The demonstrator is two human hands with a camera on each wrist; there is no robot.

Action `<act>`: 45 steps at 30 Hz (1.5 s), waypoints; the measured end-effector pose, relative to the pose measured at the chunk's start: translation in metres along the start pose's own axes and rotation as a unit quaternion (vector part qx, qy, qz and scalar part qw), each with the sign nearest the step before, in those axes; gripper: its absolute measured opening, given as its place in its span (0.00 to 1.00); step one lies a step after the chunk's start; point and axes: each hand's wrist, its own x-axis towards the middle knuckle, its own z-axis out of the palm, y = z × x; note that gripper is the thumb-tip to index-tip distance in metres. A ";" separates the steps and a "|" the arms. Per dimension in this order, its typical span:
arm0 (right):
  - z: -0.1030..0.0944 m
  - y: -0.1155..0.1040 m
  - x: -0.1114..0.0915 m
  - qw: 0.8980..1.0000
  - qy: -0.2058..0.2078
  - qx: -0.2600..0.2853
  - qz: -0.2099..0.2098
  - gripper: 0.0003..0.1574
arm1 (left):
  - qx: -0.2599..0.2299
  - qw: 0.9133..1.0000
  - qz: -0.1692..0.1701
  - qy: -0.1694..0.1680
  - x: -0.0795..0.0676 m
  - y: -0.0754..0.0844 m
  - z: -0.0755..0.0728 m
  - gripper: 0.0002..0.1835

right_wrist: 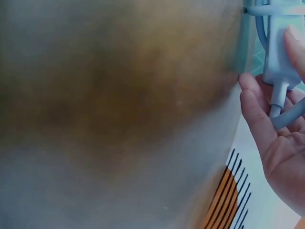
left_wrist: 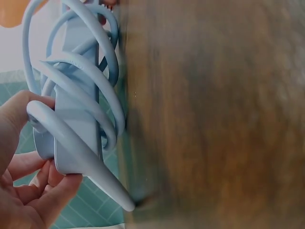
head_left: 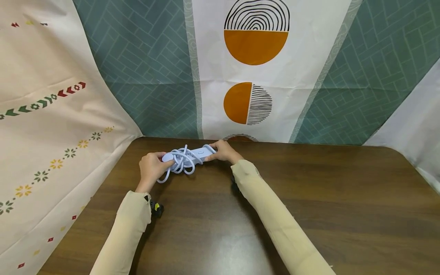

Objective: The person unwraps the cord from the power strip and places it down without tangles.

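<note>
A white power strip (head_left: pixel 201 152) with its own cord (left_wrist: pixel 81 88) looped loosely around it is near the back left of the table. My left hand (head_left: pixel 151 168) grips its left end, thumb on one side and fingers under the end edge. A rounded white piece (head_left: pixel 167 157), apparently the plug, sits against that end within the same grip. At the other end my right hand (head_left: pixel 225 152) holds the strip, its thumb (right_wrist: pixel 295 50) laid along the face and fingers behind. The cord leaves the strip (right_wrist: pixel 281 52) there and bends past the right palm.
The brown wooden table (head_left: pixel 309 206) spreads to the front and right. Patterned cloth (head_left: pixel 144 68) hangs right behind its back edge, and a cream cloth (head_left: pixel 51 133) runs down the left side. A dark wrist device (head_left: pixel 157 209) is on the left forearm.
</note>
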 end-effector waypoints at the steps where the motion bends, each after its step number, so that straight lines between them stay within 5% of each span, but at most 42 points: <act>1: 0.000 0.000 0.000 1.000 0.002 -0.002 -0.002 0.35 | 0.001 1.000 -0.002 0.002 0.001 0.000 0.000 0.15; 9: 0.000 0.000 0.001 1.000 -0.004 -0.007 -0.007 0.36 | -0.009 0.999 -0.042 -0.011 0.001 -0.002 -0.002 0.16; 23: 0.000 0.002 -0.001 1.000 -0.008 0.010 0.000 0.37 | 0.002 0.995 -0.039 -0.090 0.005 0.008 -0.012 0.19; 33: -0.002 0.008 -0.003 0.999 -0.008 0.027 -0.020 0.32 | 0.006 0.998 0.055 -0.006 0.002 0.001 0.000 0.15; 38: -0.007 0.008 -0.007 0.999 0.001 0.033 -0.018 0.36 | 0.004 0.999 0.048 -0.010 0.002 0.005 -0.005 0.16; 45: -0.017 0.004 -0.013 0.992 0.008 0.128 -0.009 0.39 | -0.019 0.999 0.035 0.001 0.005 0.017 -0.017 0.14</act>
